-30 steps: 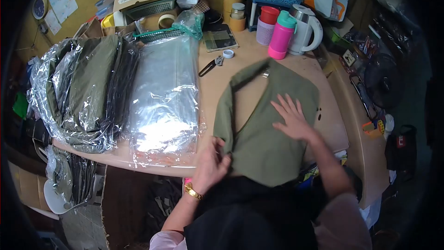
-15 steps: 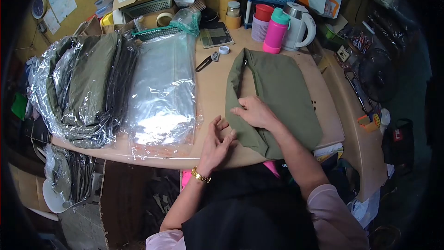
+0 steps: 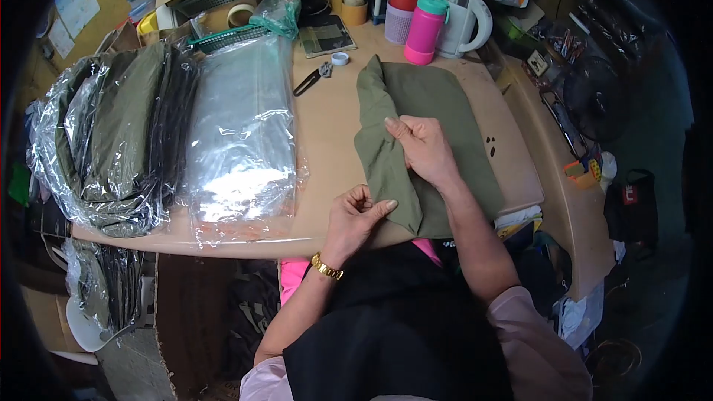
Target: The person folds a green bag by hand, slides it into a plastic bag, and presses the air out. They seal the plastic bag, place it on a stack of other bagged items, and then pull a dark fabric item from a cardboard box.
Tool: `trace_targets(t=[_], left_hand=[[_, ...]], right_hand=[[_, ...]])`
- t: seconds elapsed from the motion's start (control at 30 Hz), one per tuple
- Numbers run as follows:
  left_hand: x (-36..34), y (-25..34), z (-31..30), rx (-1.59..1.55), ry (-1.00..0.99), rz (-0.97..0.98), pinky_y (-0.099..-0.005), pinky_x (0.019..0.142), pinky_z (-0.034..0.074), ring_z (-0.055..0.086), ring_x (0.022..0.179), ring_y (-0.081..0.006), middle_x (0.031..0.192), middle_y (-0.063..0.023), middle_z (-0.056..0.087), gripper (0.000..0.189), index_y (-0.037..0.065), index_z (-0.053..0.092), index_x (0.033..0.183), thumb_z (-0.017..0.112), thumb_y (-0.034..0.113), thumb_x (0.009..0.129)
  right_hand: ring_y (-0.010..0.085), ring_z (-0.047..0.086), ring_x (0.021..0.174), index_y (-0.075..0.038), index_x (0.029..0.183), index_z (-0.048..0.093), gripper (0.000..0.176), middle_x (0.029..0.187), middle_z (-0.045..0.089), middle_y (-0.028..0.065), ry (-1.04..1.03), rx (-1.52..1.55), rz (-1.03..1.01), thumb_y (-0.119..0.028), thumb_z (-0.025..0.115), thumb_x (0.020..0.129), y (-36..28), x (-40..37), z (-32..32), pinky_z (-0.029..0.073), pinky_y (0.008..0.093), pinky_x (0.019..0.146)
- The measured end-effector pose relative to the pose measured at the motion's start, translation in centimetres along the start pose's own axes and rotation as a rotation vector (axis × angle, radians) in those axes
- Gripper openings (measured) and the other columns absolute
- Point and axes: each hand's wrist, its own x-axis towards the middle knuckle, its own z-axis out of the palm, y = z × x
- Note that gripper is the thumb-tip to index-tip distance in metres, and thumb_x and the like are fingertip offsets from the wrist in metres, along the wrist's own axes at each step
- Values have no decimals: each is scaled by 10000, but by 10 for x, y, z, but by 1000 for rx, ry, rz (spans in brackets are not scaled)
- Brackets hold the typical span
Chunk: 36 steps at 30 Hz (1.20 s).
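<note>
A folded olive-green cloth piece (image 3: 464, 145) lies on the right part of the table, its left side gathered into a loose, wrinkled flap. My right hand (image 3: 429, 150) is closed on the flap's upper middle, thumb on top and fingers curled. At the lower left edge, my left hand (image 3: 355, 221) pinches the cloth between thumb and fingers; the fingertips underneath are hidden. A gold watch (image 3: 327, 266) circles my left wrist. To the left are a stack of clear plastic bags (image 3: 245, 126) and a plastic-wrapped pile of olive cloth (image 3: 122, 130).
Thread snips (image 3: 308, 82) and a small white roll (image 3: 340, 59) lie beyond the cloth. A pink bottle (image 3: 425, 26), an electric kettle (image 3: 460, 18) and a green basket (image 3: 226, 38) stand at the back. The table's rounded front edge (image 3: 245, 247) is close to my body.
The cloth's left side, which had an opening showing the table, is now drawn together as a flap. My right hand has closed higher on it; my left has come onto its lower edge.
</note>
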Motion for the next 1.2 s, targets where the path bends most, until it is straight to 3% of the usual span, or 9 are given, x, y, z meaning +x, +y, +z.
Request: trace_targets(t=[0.1,0.23,0.3,0.5,0.57,0.67,0.93,1.03,1.2], left_hand=[[4,-12,-3,10,21,-121,-221,785,534,639,826,-77,865,-22,678,231,0,601,1025,758,57,865],[5,-3,5,-289,109,-76,-194,664,484,578,713,-55,791,10,627,201,14,569,999,729,20,878],[4,-9,5,-303,106,-82,-188,640,468,563,690,-53,773,15,613,202,16,556,1000,720,11,882],[-7,2,24,-13,249,90,-184,617,465,565,676,-42,752,-10,627,178,14,572,973,724,70,899],[-11,8,18,132,51,-125,-187,572,463,562,631,-39,725,-14,639,149,15,613,892,728,109,905],[-6,-3,18,42,80,-114,-192,531,463,563,601,-41,707,-15,650,155,13,642,852,725,130,911],[-12,6,15,-53,135,-81,-196,536,467,569,608,-49,742,-17,644,148,14,655,855,693,133,935],[-12,-5,5,-74,38,-125,-207,574,483,582,648,-56,810,-27,651,129,21,654,929,684,146,943],[-8,-13,-4,-247,-86,-133,-223,685,506,620,792,-74,924,-27,670,181,37,648,1071,679,164,947]], right_hand=[[14,422,570,-14,708,593,362,579,465,-42,25,39,-42,-252,627,977,-3,-19,-3,353,205,512],[12,456,619,1,753,639,236,637,536,-24,-31,-163,-24,-155,700,920,12,-61,-21,377,194,564],[23,461,630,-4,735,630,191,655,566,-21,-101,-70,146,-84,763,846,13,-71,-29,385,210,579],[42,441,614,-10,680,590,268,635,547,-14,84,-123,-46,-115,795,818,13,-71,-24,354,242,552],[45,443,612,-9,674,585,277,637,546,-10,86,-117,-56,-119,794,818,14,-70,-23,353,244,552],[53,450,611,-5,665,573,290,645,542,-3,99,-119,-74,-119,789,820,15,-70,-22,352,248,552],[83,473,645,13,727,575,228,678,553,27,163,-162,-272,-80,747,845,17,-70,-20,396,264,608],[129,512,675,15,758,582,202,697,583,58,136,-209,-224,-82,738,842,11,-71,-17,424,290,654],[269,555,664,-51,740,608,190,691,582,75,180,-437,-414,-161,718,849,10,-77,-12,423,370,770]])
